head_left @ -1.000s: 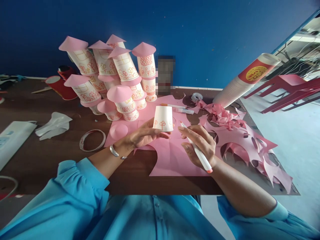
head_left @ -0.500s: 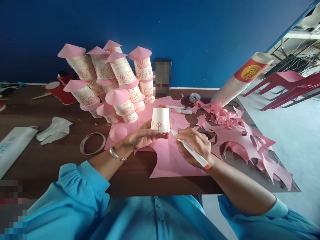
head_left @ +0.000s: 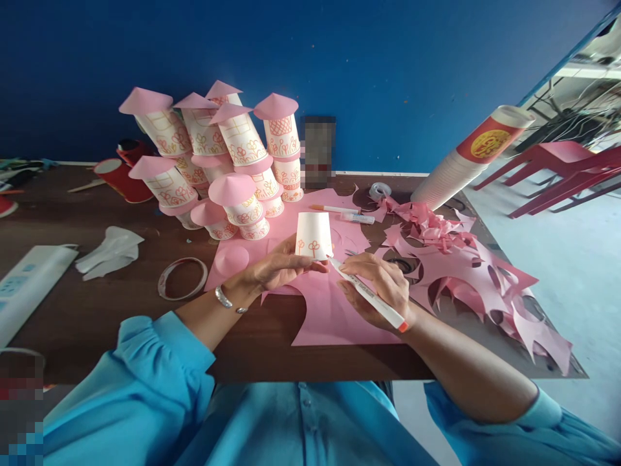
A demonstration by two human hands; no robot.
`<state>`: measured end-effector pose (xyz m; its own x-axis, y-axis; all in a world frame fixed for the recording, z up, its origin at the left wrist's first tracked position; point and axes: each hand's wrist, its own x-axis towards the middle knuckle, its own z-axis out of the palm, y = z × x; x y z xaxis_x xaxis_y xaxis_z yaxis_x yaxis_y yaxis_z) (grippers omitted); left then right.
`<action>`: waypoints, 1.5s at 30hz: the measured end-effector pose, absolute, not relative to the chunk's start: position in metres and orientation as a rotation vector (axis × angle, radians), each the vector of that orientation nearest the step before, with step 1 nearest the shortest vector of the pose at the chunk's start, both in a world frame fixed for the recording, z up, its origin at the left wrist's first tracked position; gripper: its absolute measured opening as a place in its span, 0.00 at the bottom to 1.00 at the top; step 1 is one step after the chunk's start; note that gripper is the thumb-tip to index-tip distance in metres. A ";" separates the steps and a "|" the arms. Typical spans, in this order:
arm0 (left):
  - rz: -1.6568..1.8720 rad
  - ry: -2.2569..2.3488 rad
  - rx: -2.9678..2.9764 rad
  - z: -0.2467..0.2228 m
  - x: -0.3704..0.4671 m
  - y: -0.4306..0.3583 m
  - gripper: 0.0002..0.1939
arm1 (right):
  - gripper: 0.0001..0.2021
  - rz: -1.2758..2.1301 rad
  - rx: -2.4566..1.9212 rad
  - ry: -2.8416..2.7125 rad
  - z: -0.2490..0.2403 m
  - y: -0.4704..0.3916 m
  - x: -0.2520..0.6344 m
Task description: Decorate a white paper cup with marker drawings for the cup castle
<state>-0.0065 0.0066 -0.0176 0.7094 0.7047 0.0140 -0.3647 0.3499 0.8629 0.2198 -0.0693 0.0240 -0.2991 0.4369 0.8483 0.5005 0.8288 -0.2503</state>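
Note:
My left hand [head_left: 281, 266] grips a white paper cup [head_left: 313, 230] that is upside down, with orange-red flowers drawn near its rim. My right hand [head_left: 377, 288] is closed around a white marker [head_left: 372, 298] with an orange end; its tip is at the cup's lower right edge. Under both hands lies a large pink paper sheet [head_left: 325, 317]. Behind the cup, a second marker [head_left: 334, 209] and a glue tube [head_left: 358, 219] rest on pink paper. Cup towers with pink cone roofs [head_left: 233, 189] stand to the left, decorated with similar drawings.
Pink paper scraps [head_left: 485, 272] cover the table's right side, beside a leaning stack of cups [head_left: 449, 171]. A tape ring [head_left: 182, 278], crumpled plastic [head_left: 110, 252], a white box [head_left: 29, 285] and a red cup [head_left: 121, 181] lie on the left.
The cup has turned slightly in my left hand, so the drawn flowers sit further right. The marker tip remains near its lower right edge. The whole view has shifted slightly.

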 end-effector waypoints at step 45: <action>0.643 0.347 1.099 -0.013 -0.008 0.007 0.22 | 0.10 -0.061 -0.808 -1.893 0.028 -0.071 0.218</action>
